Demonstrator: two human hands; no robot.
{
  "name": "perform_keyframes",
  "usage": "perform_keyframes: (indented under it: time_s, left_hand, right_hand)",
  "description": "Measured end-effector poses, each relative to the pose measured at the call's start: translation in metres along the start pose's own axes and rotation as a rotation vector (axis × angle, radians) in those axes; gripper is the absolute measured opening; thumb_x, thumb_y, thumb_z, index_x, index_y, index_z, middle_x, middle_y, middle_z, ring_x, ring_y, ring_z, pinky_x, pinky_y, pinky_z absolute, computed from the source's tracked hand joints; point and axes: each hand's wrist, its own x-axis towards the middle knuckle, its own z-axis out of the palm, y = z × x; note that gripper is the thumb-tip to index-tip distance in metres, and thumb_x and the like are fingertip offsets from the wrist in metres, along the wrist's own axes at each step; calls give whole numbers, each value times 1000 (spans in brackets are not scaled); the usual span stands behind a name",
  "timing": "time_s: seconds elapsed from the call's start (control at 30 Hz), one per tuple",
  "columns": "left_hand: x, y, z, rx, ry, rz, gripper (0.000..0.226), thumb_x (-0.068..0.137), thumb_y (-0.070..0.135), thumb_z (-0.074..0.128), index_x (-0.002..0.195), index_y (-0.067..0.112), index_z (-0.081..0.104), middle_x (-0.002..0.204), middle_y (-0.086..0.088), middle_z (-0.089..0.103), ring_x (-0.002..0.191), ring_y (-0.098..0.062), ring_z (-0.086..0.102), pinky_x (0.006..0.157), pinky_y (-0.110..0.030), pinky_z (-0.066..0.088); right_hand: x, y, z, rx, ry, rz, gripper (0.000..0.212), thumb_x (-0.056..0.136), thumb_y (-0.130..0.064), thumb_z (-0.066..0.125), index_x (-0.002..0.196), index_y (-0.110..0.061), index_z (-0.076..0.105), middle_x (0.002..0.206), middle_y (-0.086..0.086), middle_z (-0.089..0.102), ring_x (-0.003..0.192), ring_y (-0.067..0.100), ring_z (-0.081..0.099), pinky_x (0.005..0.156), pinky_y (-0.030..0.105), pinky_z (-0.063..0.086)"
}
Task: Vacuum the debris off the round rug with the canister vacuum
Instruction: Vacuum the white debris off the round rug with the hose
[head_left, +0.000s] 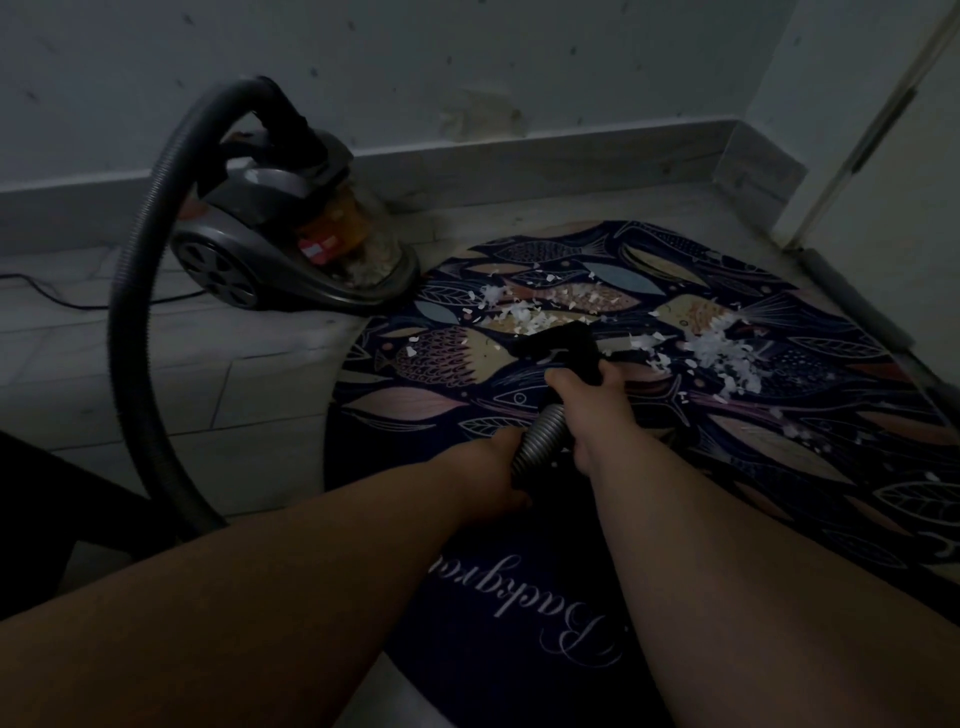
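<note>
We hold the hose low over the rug, nozzle among the scraps.

Head view: our right grip (582, 397) is curled round the black nozzle (561, 340), and our left grip (496, 465) is wrapped round the ribbed hose (543, 434) just behind it. The nozzle sits on the rug (519, 597) between two patches of white debris (727, 356), one just beyond it and the larger to its right. The vacuum (280, 249) stands on the floor just beside the rug's far-left edge. We judge the scraps light and easily scattered, and the hose springy and likely to tug back. Steering by the stiff nozzle end while steadying the hose seems right.
</note>
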Motion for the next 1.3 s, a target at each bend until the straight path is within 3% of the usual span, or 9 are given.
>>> perform_keyframes:
  time_s: [0.17,0.3,0.47,0.6,0.77,0.9,1.03,1.17,1.3]
  left_hand:
    - [-6,-15,-5,-4,9,-27,80,89,31,63,149,18,11,140,-13,45,123,-27,49,96,-29,42]
    - [-9,-26,-7,-23,24,-50,80,88,32,63,148,19,13,140,-13,45,123,-27,49,96,-29,42]
    - [-13,-39,-8,-48,50,-78,77,87,31,64,146,17,18,137,-13,48,120,-27,51,92,-29,42]
    - [-16,-50,-9,-58,62,-90,77,87,30,64,147,16,16,136,-13,48,120,-27,51,88,-26,41]
    - [-21,-65,-11,-83,73,-115,78,87,31,64,147,16,17,136,-14,48,120,-27,51,90,-27,42]
    - [-26,-74,-13,-91,80,-134,74,87,32,64,144,15,19,135,-13,48,119,-27,51,85,-26,41]
    - [-31,-81,-15,-100,87,-153,73,87,34,63,143,15,21,133,-13,49,117,-26,52,80,-24,38]
    - [-31,-80,-14,-105,96,-155,69,87,33,63,141,14,24,132,-12,50,115,-26,52,79,-24,38]
    - [-27,-80,-16,-115,94,-166,70,87,33,64,141,15,24,134,-12,49,118,-26,51,83,-25,40]
  right_hand:
    - [-2,-1,17,-38,-43,-10,83,89,-28,68,153,-32,17,140,11,44,99,30,51,91,48,50]
    - [-6,-2,31,-49,-59,-25,76,90,-25,67,151,-31,22,121,9,49,85,23,53,69,35,50]
    - [-8,4,48,-41,-82,-46,77,88,-27,67,152,-28,23,131,8,49,101,27,55,78,37,49]
    - [-11,6,61,-53,-105,-35,80,86,-32,68,151,-34,22,135,10,49,107,32,56,93,54,51]
    - [-14,6,79,-99,-136,-37,80,88,-33,67,152,-34,19,144,6,43,110,28,49,87,43,45]
    - [-15,8,91,-113,-178,-74,78,90,-28,67,154,-28,21,142,7,44,100,21,47,81,34,43]
    - [-17,8,97,-116,-216,-53,80,89,-28,68,154,-27,21,142,7,44,103,22,49,81,34,44]
    - [-19,9,99,-90,-216,-32,76,89,-28,68,152,-27,27,134,8,50,104,25,54,85,37,50]
    - [-17,9,101,-71,-153,-76,73,92,-25,64,152,-27,23,114,3,49,81,15,50,78,34,45]
